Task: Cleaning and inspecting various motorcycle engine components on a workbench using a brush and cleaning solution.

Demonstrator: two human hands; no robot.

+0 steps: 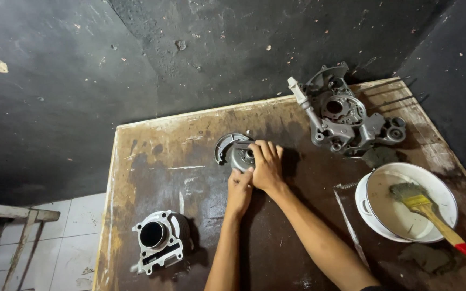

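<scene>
Both hands rest on a small grey metal engine part (pixel 237 152) lying near the middle of a stained wooden table (pixel 157 161). My right hand (pixel 266 164) lies flat over the part's right side, fingers pointing away from me. Against the part's near edge, my left hand (pixel 239 188) is curled, touching the right hand. A curved grey metal piece (pixel 224 144) shows at the part's left. Most of the part is hidden under the hands.
A grey engine cylinder block (pixel 156 242) stands at the table's near left. A large grey crankcase (pixel 341 116) sits at the far right. A white bowl (pixel 373 213) with murky liquid holds a yellow-handled brush (pixel 424 207). Dark walls surround the table; tiled floor (pixel 71 237) at left.
</scene>
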